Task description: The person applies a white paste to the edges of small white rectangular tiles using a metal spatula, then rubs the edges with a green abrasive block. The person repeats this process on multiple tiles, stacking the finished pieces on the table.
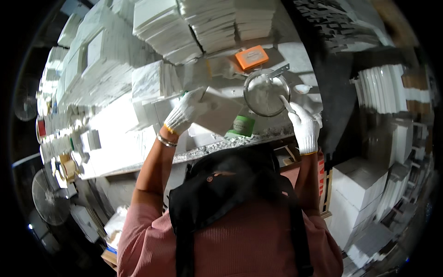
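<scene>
My left hand (184,111), in a white knit glove, grips a pale tile (220,110) by its left edge, tilted above the worktable (184,153). My right hand (303,127), gloved likewise, is closed on a thin, pale spatula-like tool (285,103). Its tip reaches over the near right rim of a round metal bowl (246,99). White paste or powder (265,92) lies in the bowl. Across the bowl's far right rim rests a flat metal blade with a hole (279,70). A green abrasive-looking block (242,125) sits between the tile and the table's front edge.
Behind the bowl lies an orange box (252,57); a small white lump (302,88) is to its right. Tall stacks of marbled tiles (161,34) fill the table's back and left. White boxes (357,189) stand at right. A fan (48,196) is at far left.
</scene>
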`<control>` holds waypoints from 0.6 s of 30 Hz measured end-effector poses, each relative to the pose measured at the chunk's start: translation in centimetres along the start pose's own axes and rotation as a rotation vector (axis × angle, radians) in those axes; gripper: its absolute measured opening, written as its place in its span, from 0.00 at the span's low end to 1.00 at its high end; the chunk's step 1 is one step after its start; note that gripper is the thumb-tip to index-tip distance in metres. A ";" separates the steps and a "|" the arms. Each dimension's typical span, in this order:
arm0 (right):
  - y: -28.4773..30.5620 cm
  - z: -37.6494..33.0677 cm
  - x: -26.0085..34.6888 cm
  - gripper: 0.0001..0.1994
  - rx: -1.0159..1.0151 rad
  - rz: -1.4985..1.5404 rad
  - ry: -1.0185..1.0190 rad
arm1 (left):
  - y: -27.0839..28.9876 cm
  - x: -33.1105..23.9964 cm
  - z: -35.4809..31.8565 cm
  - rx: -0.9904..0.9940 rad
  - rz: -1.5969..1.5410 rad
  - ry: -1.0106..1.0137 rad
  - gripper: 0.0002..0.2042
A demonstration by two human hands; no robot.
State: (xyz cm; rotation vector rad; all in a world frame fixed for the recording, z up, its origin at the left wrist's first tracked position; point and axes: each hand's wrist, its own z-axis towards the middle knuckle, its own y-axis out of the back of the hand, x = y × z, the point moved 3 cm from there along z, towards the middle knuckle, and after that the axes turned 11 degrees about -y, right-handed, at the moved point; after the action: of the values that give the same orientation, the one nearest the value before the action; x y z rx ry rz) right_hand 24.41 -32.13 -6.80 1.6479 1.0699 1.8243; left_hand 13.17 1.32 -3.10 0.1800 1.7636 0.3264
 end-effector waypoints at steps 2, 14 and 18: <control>0.8 -0.6 1.5 0.11 0.033 0.071 -0.097 | 0.9 0.3 -0.9 0.061 -0.110 -0.182 0.19; -1.3 -8.6 3.6 0.17 -0.137 0.386 -0.210 | 2.0 10.1 3.9 0.530 0.281 -0.293 0.24; 1.5 -12.1 4.0 0.21 -0.069 0.478 -0.423 | 0.8 8.6 4.1 0.528 0.288 -0.272 0.24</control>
State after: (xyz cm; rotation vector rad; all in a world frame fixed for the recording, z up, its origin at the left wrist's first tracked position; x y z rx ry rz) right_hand 12.23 -32.83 -2.93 2.2522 0.4516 1.6292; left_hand 15.24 5.17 -11.61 0.8231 1.5200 0.0290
